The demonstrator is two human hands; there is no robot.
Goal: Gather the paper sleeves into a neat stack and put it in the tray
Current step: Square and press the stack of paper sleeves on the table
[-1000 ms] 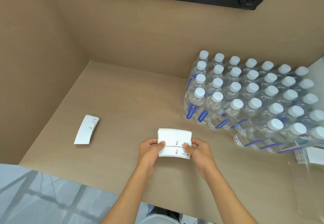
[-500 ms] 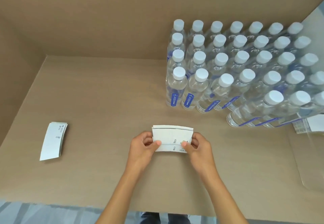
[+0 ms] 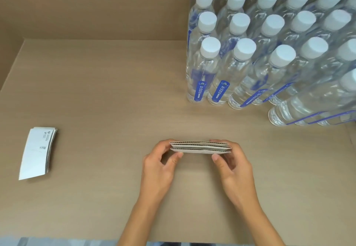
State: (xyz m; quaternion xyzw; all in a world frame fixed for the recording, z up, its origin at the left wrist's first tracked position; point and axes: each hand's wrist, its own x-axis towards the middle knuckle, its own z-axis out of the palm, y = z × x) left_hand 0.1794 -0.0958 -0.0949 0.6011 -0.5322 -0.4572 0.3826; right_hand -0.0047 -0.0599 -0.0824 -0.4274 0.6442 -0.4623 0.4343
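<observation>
Both my hands hold a small bundle of white paper sleeves (image 3: pixel 200 147) upright on its long edge over the brown table, so I see its corrugated top edges. My left hand (image 3: pixel 160 166) pinches the bundle's left end and my right hand (image 3: pixel 232 164) pinches its right end. A second pile of white paper sleeves (image 3: pixel 37 152) lies flat on the table at the far left, apart from both hands. No tray is in view.
A dense block of clear water bottles (image 3: pixel 269 49) with white caps and blue labels fills the back right of the table (image 3: pixel 107 99). Brown cardboard walls close the back and left. The table's front edge runs along the bottom of the view.
The bundle, which lay with its printed faces toward me, has been turned up onto its edge between my hands. The camera has tilted down and closer; the transparent thing at the right edge has left the view.
</observation>
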